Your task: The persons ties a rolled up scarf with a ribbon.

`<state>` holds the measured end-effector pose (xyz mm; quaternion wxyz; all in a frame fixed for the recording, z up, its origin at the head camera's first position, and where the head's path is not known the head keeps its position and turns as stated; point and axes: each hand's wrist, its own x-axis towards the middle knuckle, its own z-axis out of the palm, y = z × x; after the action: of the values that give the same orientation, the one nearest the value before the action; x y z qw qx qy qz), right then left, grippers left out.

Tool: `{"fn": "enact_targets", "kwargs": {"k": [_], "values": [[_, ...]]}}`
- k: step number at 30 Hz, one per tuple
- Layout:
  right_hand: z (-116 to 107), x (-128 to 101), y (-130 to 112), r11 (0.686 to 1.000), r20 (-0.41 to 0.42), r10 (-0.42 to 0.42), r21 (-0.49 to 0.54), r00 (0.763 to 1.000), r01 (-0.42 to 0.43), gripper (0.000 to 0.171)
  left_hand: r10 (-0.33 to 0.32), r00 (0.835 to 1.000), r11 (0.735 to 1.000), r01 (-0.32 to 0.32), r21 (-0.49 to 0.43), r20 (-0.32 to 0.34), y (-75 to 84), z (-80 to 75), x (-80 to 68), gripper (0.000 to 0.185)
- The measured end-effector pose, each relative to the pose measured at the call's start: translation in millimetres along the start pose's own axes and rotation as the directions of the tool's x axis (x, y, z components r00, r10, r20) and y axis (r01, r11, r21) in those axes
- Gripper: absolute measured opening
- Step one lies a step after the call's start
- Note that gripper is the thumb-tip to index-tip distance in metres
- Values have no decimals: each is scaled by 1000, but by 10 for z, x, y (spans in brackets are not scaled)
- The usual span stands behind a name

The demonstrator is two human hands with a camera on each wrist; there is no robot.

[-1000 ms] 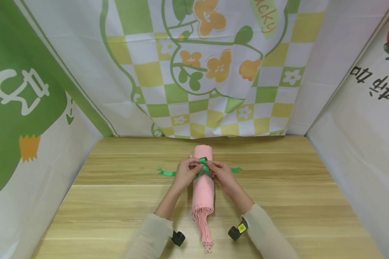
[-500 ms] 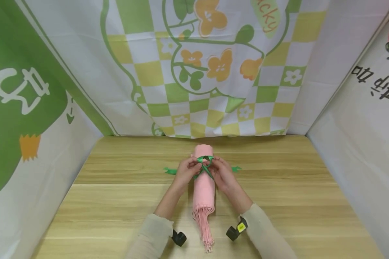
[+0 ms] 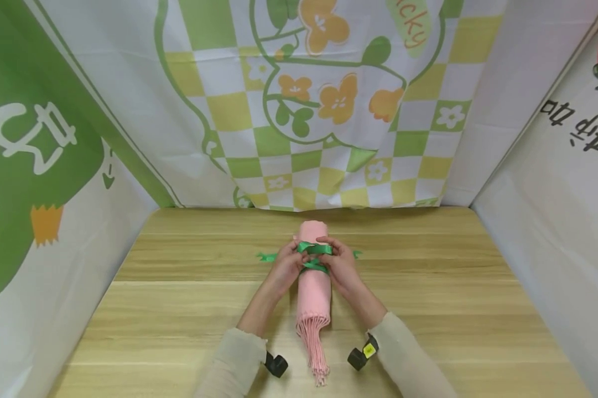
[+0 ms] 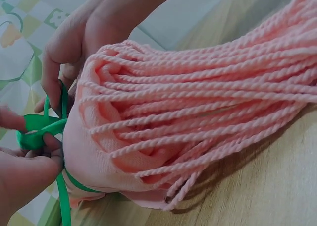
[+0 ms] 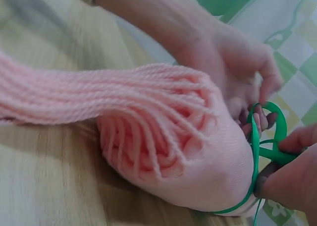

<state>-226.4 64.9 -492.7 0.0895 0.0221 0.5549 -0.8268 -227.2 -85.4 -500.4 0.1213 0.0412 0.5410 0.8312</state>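
A pink scarf (image 3: 313, 296) lies rolled lengthwise on the wooden table, its twisted fringe (image 4: 213, 77) pointing toward me. Green ribbon (image 3: 315, 267) is wrapped round the roll's upper half and loops above it. My left hand (image 3: 285, 270) pinches the looped ribbon (image 4: 33, 138) from the left side. On the other side, my right hand (image 3: 343, 267) pinches the ribbon (image 5: 280, 156) between thumb and fingers. Notched ribbon tails (image 3: 267, 257) show beyond both hands. The crossing of the ribbon is partly hidden by the fingers.
The wooden table (image 3: 428, 298) extends on both sides of the scarf. A checked, flower-printed cloth (image 3: 328, 166) hangs along its back edge. Printed white and green panels stand at left and right. Each wrist carries a small black camera (image 3: 276, 365).
The ribbon between my hands has spread from a narrow bunch into a wider loop. My hands have moved slightly apart, and both ribbon tails have drawn inward. The scarf stays in place.
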Motion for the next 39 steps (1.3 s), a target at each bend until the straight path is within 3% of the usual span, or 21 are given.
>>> {"fn": "enact_targets", "kwargs": {"k": [5, 9, 12, 15, 18, 22, 25, 27, 30, 33, 36, 39], "values": [[14, 3, 30, 974, -87, -113, -209, 990, 93, 53, -21, 998, 982, 33, 188, -65, 4, 14, 1, 18], [-42, -8, 29, 872, -91, -278, -442, 956, 212, 55, 6, 990, 953, 37, 301, -139, 14, -16, -14, 20], [-133, 19, 18, 800, -98, -380, -534, 920, 274, 50, 33, 981, 941, 34, 338, -189, 24, -56, -39, 28], [-232, 54, -13, 808, -158, -399, -527, 903, 264, 42, 57, 976, 943, 16, 333, -209, 37, -121, -67, 31], [-326, 81, -50, 878, -247, -336, -432, 909, 207, 37, 84, 972, 949, -11, 314, -218, 51, -203, -97, 32], [-454, 93, -99, 958, -299, -222, -242, 928, 151, 32, 54, 962, 985, -6, 175, -267, 80, -315, -148, 34], [-570, 90, -116, 991, -300, -117, -90, 947, 94, 35, -4, 949, 1000, 6, 5, -316, 100, -405, -196, 38], [-646, 86, -123, 999, -303, -27, 31, 953, 38, 40, -39, 942, 994, 2, -111, -333, 105, -468, -232, 39], [-741, 59, -132, 974, -286, 100, 222, 953, -36, 45, -97, 942, 952, -6, -305, -320, 89, -565, -281, 43], [-806, 13, -138, 923, -243, 187, 375, 952, -86, 51, -143, 950, 896, 5, -445, -277, 68, -627, -337, 54], [-831, -20, -131, 872, -217, 234, 478, 948, -106, 56, -172, 952, 851, 13, -526, -253, 48, -634, -380, 63], [-818, -25, -115, 845, -198, 253, 522, 947, -117, 59, -175, 950, 822, -3, -569, -258, 19, -605, -393, 64]]}}
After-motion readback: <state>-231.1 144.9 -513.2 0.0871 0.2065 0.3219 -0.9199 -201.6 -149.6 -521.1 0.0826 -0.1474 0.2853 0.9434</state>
